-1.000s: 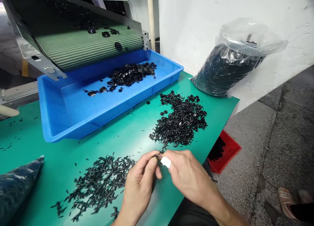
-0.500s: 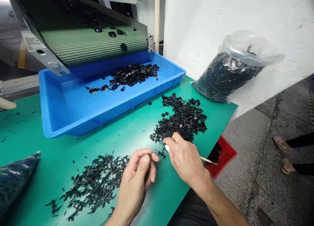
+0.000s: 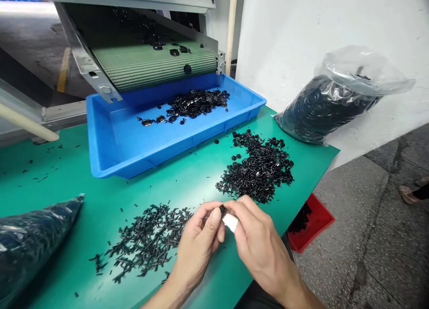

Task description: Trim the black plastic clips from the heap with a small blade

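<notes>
My left hand (image 3: 204, 231) pinches a small round black plastic part (image 3: 223, 208) between thumb and fingertips. Right up against it, my right hand (image 3: 263, 242) is closed around a slim tool with a white grip (image 3: 230, 222); its tip is hidden at the fingers. Beyond my right hand spreads a heap of small black round parts and sprue bits (image 3: 256, 168). Left of my left hand lies a loose pile of black cross-shaped plastic pieces (image 3: 150, 240). Both piles rest on the green tabletop (image 3: 181, 179).
A blue tray (image 3: 134, 161) holding black parts stands under a green conveyor belt (image 3: 134, 68). A filled clear bag (image 3: 335, 103) leans on the wall, another bag (image 3: 36, 242) lies at left. Below the table's right edge is a red bin (image 3: 315, 226). A person's foot (image 3: 408, 195) shows far right.
My right hand has come from the near edge of the heap to meet my left hand at the small black part. The view has turned left, so the surroundings sit further right.
</notes>
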Demonstrator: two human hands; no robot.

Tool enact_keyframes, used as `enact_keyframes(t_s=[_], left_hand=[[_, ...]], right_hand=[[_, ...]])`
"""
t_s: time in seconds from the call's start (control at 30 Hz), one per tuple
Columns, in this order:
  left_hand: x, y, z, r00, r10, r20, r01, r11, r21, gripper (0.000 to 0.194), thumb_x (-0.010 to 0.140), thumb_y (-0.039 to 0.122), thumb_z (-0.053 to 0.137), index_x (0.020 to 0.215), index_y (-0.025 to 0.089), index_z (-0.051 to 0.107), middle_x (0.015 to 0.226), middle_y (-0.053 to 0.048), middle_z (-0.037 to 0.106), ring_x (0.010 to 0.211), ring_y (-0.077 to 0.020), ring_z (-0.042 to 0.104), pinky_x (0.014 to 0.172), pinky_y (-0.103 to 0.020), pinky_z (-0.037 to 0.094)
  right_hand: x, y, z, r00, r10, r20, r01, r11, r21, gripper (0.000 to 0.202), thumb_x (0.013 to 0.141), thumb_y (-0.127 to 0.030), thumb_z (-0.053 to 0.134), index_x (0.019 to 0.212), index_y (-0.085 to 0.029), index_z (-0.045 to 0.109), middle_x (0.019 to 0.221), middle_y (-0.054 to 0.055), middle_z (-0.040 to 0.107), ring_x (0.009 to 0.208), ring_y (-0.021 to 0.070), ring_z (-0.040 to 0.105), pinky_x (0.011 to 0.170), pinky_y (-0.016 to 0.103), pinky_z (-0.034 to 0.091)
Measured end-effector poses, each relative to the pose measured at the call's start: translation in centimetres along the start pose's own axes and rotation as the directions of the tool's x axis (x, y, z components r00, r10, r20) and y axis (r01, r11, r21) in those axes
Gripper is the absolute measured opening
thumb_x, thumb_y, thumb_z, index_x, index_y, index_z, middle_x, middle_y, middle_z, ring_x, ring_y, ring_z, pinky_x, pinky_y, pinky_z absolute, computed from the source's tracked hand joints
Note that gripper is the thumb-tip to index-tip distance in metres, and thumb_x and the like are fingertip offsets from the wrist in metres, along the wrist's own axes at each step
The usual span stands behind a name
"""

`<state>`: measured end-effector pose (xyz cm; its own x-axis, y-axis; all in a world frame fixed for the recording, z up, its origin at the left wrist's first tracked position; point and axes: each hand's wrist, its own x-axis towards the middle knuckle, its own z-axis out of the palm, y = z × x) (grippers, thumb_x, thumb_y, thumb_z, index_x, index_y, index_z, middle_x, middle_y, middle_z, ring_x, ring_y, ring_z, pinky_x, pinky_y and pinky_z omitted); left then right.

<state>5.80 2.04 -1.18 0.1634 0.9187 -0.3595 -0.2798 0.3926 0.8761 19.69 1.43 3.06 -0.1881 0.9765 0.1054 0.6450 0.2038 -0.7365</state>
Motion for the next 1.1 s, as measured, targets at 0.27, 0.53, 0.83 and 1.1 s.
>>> enact_keyframes(t_s=[0.27, 0.53, 0.83, 1.1], left_hand=[[0.2, 0.2, 0.2, 1.0, -0.001, -0.003, 0.001, 1.0, 0.026, 0.031, 0.09, 0.046, 0.06, 0.105, 0.019, 0.062, 0.052, 0.006, 0.053, 0.043, -0.0074, 0.031, 0.041, -0.019, 0.02], [-0.1, 0.3, 0.6, 0.998, 0.042, -0.042, -0.036, 0.99, 0.133, 0.033, 0.091, 0.049, 0.057, 0.104, 0.019, 0.064, 0.052, 0.006, 0.052, 0.044, -0.0079, 0.031, 0.043, -0.02, 0.022], [-0.3, 0.7, 1.0, 0.996, 0.045, -0.074, -0.031, 0.984, 0.175, 0.037, 0.089, 0.051, 0.057, 0.103, 0.017, 0.064, 0.05, 0.007, 0.05, 0.042, -0.0078, 0.031, 0.042, -0.021, 0.023], [-0.3, 0.3, 0.6, 0.994, 0.05, -0.094, -0.03, 0.978, 0.207, 0.038, 0.084, 0.051, 0.063, 0.102, 0.018, 0.067, 0.051, 0.006, 0.052, 0.043, -0.009, 0.036, 0.043, -0.022, 0.027]], right_hand=[[-1.3, 0.5, -1.7, 0.985, -0.036, 0.167, 0.07, 0.977, -0.2, 0.048, 0.09, -0.003, 0.032, 0.133, -0.015, 0.049, 0.102, 0.01, 0.061, 0.085, 0.0227, 0.063, 0.074, 0.039, 0.054], [-1.7, 1.4, -0.5, 0.994, -0.091, 0.068, 0.11, 0.916, -0.386, 0.031, 0.091, -0.004, 0.037, 0.105, -0.018, 0.061, 0.089, 0.007, 0.066, 0.081, 0.0247, 0.065, 0.07, 0.037, 0.052], [-1.7, 0.9, 0.3, 0.996, -0.078, 0.042, 0.088, 0.897, -0.434, 0.025, 0.09, -0.002, 0.041, 0.095, -0.02, 0.057, 0.08, 0.003, 0.063, 0.072, 0.0225, 0.063, 0.062, 0.033, 0.044], [-1.6, 0.1, 0.7, 0.998, -0.059, -0.004, 0.051, 0.894, -0.445, 0.022, 0.088, -0.001, 0.047, 0.093, -0.021, 0.055, 0.078, 0.001, 0.061, 0.069, 0.0202, 0.062, 0.06, 0.031, 0.039]])
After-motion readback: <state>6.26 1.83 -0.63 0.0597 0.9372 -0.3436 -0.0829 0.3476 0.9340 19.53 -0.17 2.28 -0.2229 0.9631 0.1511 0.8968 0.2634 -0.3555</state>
